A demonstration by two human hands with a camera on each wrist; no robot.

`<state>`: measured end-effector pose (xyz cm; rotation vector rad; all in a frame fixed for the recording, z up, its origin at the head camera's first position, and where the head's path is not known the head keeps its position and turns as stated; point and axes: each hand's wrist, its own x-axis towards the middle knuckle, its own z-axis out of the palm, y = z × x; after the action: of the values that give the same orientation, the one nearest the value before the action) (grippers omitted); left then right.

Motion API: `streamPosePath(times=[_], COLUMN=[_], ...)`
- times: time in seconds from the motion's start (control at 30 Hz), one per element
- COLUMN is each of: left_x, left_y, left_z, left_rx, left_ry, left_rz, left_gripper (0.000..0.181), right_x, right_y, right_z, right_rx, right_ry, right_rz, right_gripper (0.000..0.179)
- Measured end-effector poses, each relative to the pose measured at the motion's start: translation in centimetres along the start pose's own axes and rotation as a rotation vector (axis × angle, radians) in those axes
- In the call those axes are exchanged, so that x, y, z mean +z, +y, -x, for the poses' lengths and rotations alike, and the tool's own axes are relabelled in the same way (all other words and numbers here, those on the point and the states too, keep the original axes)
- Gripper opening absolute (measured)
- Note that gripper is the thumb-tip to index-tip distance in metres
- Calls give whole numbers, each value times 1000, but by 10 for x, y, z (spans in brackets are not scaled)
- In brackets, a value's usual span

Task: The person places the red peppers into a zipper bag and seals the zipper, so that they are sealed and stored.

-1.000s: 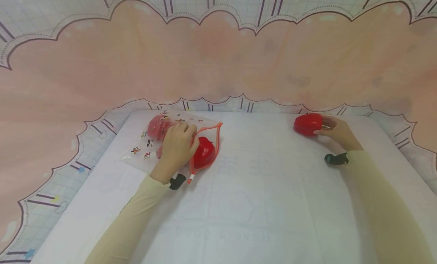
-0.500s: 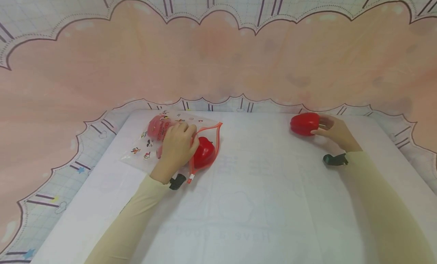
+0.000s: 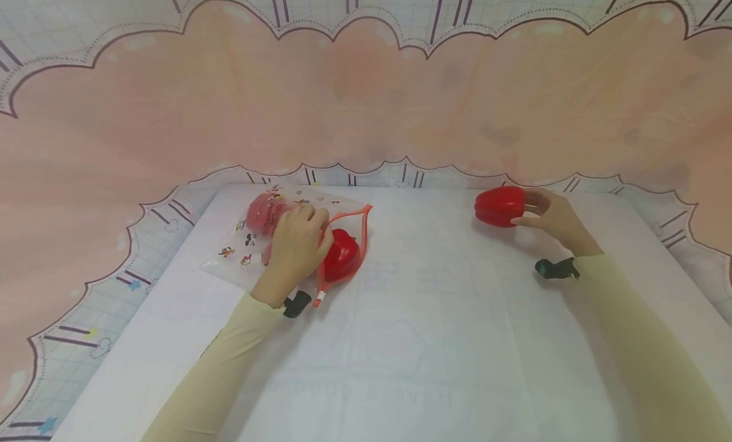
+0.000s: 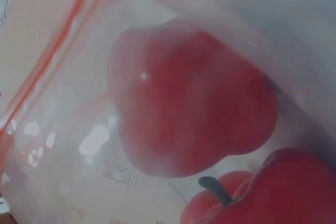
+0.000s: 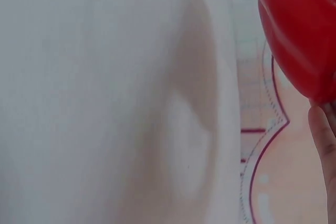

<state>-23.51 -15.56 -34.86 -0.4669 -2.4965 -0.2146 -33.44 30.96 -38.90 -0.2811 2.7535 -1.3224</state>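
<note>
On the left of the table in the head view lies a clear zip bag [image 3: 231,269] with small cartoon prints and an orange zip edge [image 3: 365,242]. My left hand [image 3: 302,242] grips the bag near its mouth, fingers curled. One red bell pepper [image 3: 344,256] sits just inside the mouth; another red shape [image 3: 263,213] shows deeper in. Through the plastic, the left wrist view shows a red pepper [image 4: 189,98] and one with a green stem [image 4: 283,192]. My right hand [image 3: 555,220] pinches a third red bell pepper [image 3: 499,207] by its end, with a shadow beneath it.
A white cloth with faint printing covers the table [image 3: 412,340]. Behind it hangs a peach curtain [image 3: 354,105] with a scalloped edge. Dark straps [image 3: 297,304] show at both wrists.
My right hand has moved left with the red bell pepper in its fingers. The left hand and the bag have stayed in place.
</note>
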Motion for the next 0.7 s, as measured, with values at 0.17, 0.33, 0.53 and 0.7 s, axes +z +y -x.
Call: streamPosePath(times=[0.17,0.33,0.53,0.7], left_x=[0,0,1,1], left_y=[0,0,0,0], left_z=[0,0,0,0], left_rx=[-2,-4,-1,0], left_ry=[-12,-18,-16,-15], left_rz=[-7,-9,-12,-12], left_gripper=[9,10,10,10], right_x=[5,11,19,27], right_y=[-8,-19,-30,-38], right_z=[1,3,5,5], right_rx=[1,-5,-40,-71], right_ry=[-3,-9,-4,-8], right_rz=[9,1,-9,-31], right_gripper=[88,86,82,81])
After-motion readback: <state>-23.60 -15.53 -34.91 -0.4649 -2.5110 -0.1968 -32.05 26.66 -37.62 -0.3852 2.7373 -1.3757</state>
